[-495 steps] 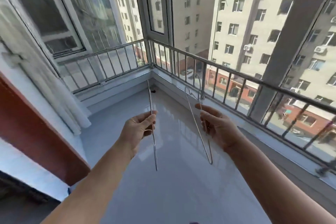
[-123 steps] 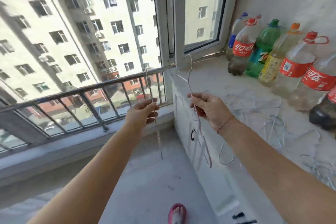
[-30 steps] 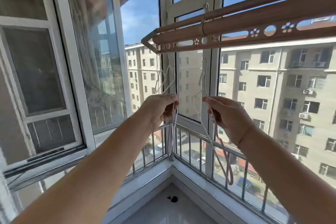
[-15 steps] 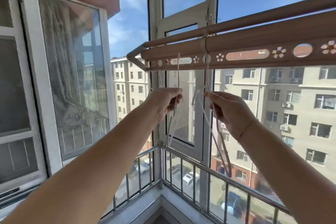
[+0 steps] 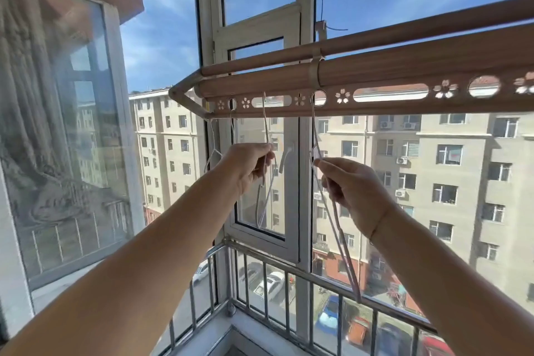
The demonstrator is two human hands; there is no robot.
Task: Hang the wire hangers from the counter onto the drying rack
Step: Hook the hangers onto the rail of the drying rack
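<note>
The brown drying rack [image 5: 375,66] runs overhead with a strip of holes along its lower edge. My left hand [image 5: 248,166] grips a white wire hanger [image 5: 264,205] whose hook reaches up into a slot in that strip. My right hand [image 5: 351,189] pinches a second wire hanger [image 5: 341,246]; its hook sits at a round hole farther right and its body hangs down past my wrist. Another wire hanger [image 5: 212,150] hangs from the rack's left end, untouched.
A white window frame [image 5: 291,182] stands just behind the hangers. A metal railing [image 5: 277,277] runs along the balcony edge below. A glass pane [image 5: 63,139] closes the left side. Apartment blocks fill the background.
Both hands have risen toward the rack. The hooks of the two hangers, which were below the perforated strip, now reach into its holes.
</note>
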